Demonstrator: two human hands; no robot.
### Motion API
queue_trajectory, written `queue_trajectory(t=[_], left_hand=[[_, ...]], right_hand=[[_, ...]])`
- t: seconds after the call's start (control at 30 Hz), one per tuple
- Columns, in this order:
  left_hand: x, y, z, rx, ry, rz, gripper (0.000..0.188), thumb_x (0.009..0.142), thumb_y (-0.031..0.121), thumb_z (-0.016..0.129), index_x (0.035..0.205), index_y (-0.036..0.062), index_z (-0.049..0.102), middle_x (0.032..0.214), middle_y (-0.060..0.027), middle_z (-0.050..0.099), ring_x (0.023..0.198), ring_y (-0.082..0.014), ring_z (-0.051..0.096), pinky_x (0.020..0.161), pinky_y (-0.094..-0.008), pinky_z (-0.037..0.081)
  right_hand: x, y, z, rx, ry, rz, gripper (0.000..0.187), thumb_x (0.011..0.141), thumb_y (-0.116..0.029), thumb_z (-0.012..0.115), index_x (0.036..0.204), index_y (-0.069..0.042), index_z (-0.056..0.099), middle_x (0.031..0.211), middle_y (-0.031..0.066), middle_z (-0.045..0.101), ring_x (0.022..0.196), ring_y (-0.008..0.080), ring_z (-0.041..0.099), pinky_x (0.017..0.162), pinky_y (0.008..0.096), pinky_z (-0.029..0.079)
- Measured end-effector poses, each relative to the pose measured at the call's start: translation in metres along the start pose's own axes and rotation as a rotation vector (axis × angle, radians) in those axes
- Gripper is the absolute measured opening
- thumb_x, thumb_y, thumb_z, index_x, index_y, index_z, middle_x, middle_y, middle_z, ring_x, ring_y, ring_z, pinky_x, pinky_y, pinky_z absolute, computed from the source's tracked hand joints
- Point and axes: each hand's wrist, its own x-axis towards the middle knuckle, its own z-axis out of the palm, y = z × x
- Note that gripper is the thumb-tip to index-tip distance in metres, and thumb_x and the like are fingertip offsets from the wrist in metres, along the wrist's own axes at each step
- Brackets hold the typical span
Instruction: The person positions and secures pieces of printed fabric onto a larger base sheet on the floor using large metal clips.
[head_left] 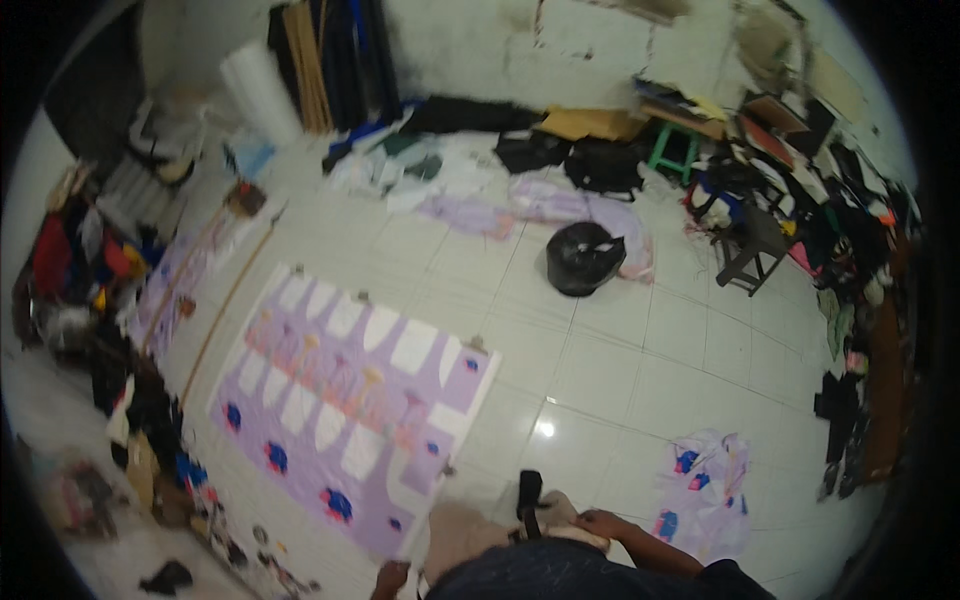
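My left hand hangs low beside my beige trousers, near the close corner of a large printed fabric panel. Its fingers look curled, and whatever may be inside them is hidden. My right hand lies against the trousers at my right thigh; blur obscures its fingers. Between the two, a black strap-like thing shows at my front. The lilac panel has pink and blue figures and white cut-out-like shapes, and lies flat on the tiles with small dark weights along its edge.
Right of me lies a crumpled lilac cloth. A black plastic bag stands farther off, near a dark stool and a green stool. Long wooden sticks lie at the left. Fabric heaps and rolls line the walls.
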Motion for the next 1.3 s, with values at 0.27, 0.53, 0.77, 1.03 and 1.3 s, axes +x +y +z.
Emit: queue_trajectory(t=[0.27,0.53,0.77,1.03,1.3], left_hand=[[0.074,0.142,-0.053,-0.845,0.004,-0.420,0.041,0.089,0.035,0.067,0.112,0.0008,0.070,0.107,-0.0198,0.071,0.104,-0.0325,0.067,0.090,-0.0431,0.052],[0.235,0.208,-0.183,-0.616,-0.058,-0.299,0.046,0.089,0.043,0.061,0.110,0.0030,0.070,0.110,-0.0222,0.070,0.108,-0.0393,0.064,0.094,-0.0458,0.050],[0.420,0.371,-0.452,-0.977,0.460,-0.032,0.039,0.093,0.032,0.064,0.113,-0.0010,0.067,0.109,-0.0178,0.070,0.103,-0.0283,0.066,0.093,-0.0372,0.050],[0.463,0.415,-0.410,-1.085,0.363,-0.396,0.045,0.093,0.039,0.061,0.112,-0.0004,0.068,0.109,-0.0228,0.069,0.106,-0.0340,0.065,0.095,-0.0421,0.049],[0.417,0.470,-0.295,-1.232,-0.060,-1.055,0.046,0.081,0.049,0.070,0.084,0.0030,0.074,0.089,-0.0199,0.073,0.088,-0.0339,0.071,0.079,-0.0448,0.055]], right_hand=[[0.081,0.023,-0.121,-0.044,-0.339,-0.055,0.056,0.100,-0.046,0.043,0.133,-0.003,0.060,0.135,0.0222,0.059,0.125,0.0350,0.055,0.105,0.0406,0.043],[0.157,-0.051,-0.352,-0.091,-0.109,0.025,0.066,0.094,-0.050,0.056,0.136,0.001,0.056,0.121,0.0230,0.067,0.109,0.0330,0.066,0.096,0.0389,0.050],[0.242,-0.122,-0.503,-0.151,0.167,-0.027,0.062,0.094,-0.050,0.057,0.129,0.001,0.062,0.124,0.0255,0.065,0.115,0.0386,0.063,0.099,0.0414,0.048],[0.353,-0.189,-0.686,-0.237,0.049,0.090,0.055,0.091,-0.049,0.060,0.120,-0.003,0.067,0.107,0.0181,0.072,0.099,0.0306,0.070,0.090,0.0411,0.052],[0.497,-0.318,-0.843,-0.820,-0.211,-0.074,0.051,0.092,-0.049,0.057,0.117,-0.007,0.069,0.118,0.0210,0.067,0.108,0.0386,0.064,0.094,0.0449,0.049]])
